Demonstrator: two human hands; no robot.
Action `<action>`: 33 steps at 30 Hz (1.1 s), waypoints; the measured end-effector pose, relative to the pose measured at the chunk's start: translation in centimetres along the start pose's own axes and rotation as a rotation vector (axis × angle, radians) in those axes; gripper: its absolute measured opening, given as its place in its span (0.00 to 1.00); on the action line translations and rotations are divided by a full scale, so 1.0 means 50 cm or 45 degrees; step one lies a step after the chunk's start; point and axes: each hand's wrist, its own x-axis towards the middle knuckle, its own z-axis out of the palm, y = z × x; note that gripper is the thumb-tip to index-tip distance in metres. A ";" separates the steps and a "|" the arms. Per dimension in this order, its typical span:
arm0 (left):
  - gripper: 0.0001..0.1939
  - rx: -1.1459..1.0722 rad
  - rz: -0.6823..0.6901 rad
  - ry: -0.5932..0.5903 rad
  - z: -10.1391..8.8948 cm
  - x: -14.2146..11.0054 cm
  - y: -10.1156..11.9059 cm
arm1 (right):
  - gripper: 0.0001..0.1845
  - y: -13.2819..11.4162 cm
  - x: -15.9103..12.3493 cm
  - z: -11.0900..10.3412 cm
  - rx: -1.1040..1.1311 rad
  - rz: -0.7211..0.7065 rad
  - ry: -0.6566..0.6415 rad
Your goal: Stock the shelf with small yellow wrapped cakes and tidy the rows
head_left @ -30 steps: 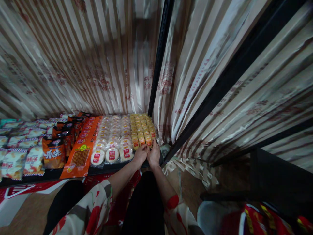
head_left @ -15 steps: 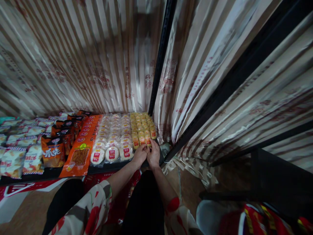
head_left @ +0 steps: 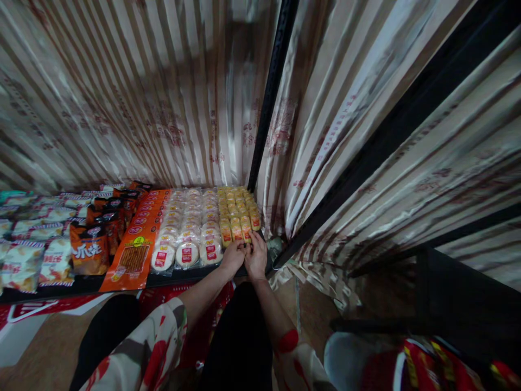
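At the front edge of the shelf, my left hand [head_left: 233, 257] and my right hand [head_left: 256, 258] meet with their fingertips close together. Both are closed at the near end of the small yellow snack packets [head_left: 236, 221], which stand in tight rows with red labels at the front. My fingers partly cover the nearest packet, so their exact grip on it is hard to see. Left of these packets are rows of round white wrapped crackers [head_left: 187, 255] with red labels.
An orange snack pack [head_left: 134, 255], orange-and-black bags [head_left: 88, 251] and white snack bags [head_left: 24, 266] fill the shelf's left. A black upright post [head_left: 268, 103] rises behind, before a striped curtain [head_left: 183, 108]. Red packages [head_left: 423, 364] lie at lower right.
My hands stay nearly still at the yellow packets, with only tiny finger movement. The view has shifted very slightly.
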 end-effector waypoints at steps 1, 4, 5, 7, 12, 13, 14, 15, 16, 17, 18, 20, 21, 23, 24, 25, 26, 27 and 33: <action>0.12 0.020 -0.005 0.012 0.000 -0.001 0.001 | 0.24 0.000 -0.001 0.000 -0.006 0.002 0.005; 0.11 0.062 -0.006 0.040 -0.001 -0.006 0.004 | 0.23 -0.004 -0.003 -0.004 -0.029 0.016 0.009; 0.11 0.070 0.000 0.042 -0.002 -0.009 0.004 | 0.22 -0.007 -0.004 -0.006 -0.034 0.022 0.014; 0.11 0.083 0.012 0.046 -0.003 -0.014 0.004 | 0.22 -0.015 -0.008 -0.011 -0.039 0.040 0.037; 0.09 0.138 0.017 0.090 -0.006 -0.027 -0.005 | 0.19 -0.044 -0.033 -0.021 -0.007 0.134 0.081; 0.09 0.149 0.015 0.103 -0.007 -0.029 -0.008 | 0.19 -0.050 -0.040 -0.023 0.010 0.163 0.075; 0.08 0.159 0.012 0.114 -0.008 -0.032 -0.011 | 0.19 -0.055 -0.047 -0.025 0.031 0.191 0.062; 0.08 0.165 0.005 0.123 -0.009 -0.036 -0.013 | 0.19 -0.060 -0.054 -0.026 0.054 0.217 0.046; 0.07 0.170 -0.004 0.131 -0.011 -0.039 -0.016 | 0.19 -0.065 -0.060 -0.028 0.076 0.239 0.028; 0.07 0.174 -0.017 0.136 -0.013 -0.042 -0.019 | 0.19 -0.070 -0.067 -0.029 0.095 0.255 0.010; 0.07 0.178 -0.031 0.140 -0.016 -0.046 -0.021 | 0.19 -0.075 -0.073 -0.030 0.109 0.268 -0.003; 0.06 0.189 -0.046 0.143 -0.024 -0.054 -0.027 | 0.19 -0.085 -0.086 -0.032 0.123 0.282 -0.011; 0.06 0.196 -0.043 0.142 -0.028 -0.058 -0.030 | 0.19 -0.090 -0.092 -0.032 0.127 0.281 -0.011; 0.07 0.219 -0.021 0.139 -0.039 -0.068 -0.038 | 0.19 -0.099 -0.106 -0.031 0.142 0.262 -0.014; 0.07 0.239 -0.008 0.137 -0.046 -0.074 -0.041 | 0.19 -0.104 -0.114 -0.030 0.151 0.248 -0.020; 0.07 0.267 0.002 0.134 -0.052 -0.081 -0.045 | 0.18 -0.110 -0.122 -0.028 0.160 0.234 -0.030; 0.08 0.304 0.009 0.130 -0.059 -0.088 -0.049 | 0.18 -0.115 -0.132 -0.026 0.166 0.223 -0.037; 0.09 0.348 0.015 0.122 -0.066 -0.095 -0.053 | 0.18 -0.120 -0.141 -0.023 0.171 0.215 -0.041; 0.11 0.657 0.143 0.075 -0.104 -0.147 -0.080 | 0.16 -0.148 -0.200 -0.016 0.193 0.206 -0.069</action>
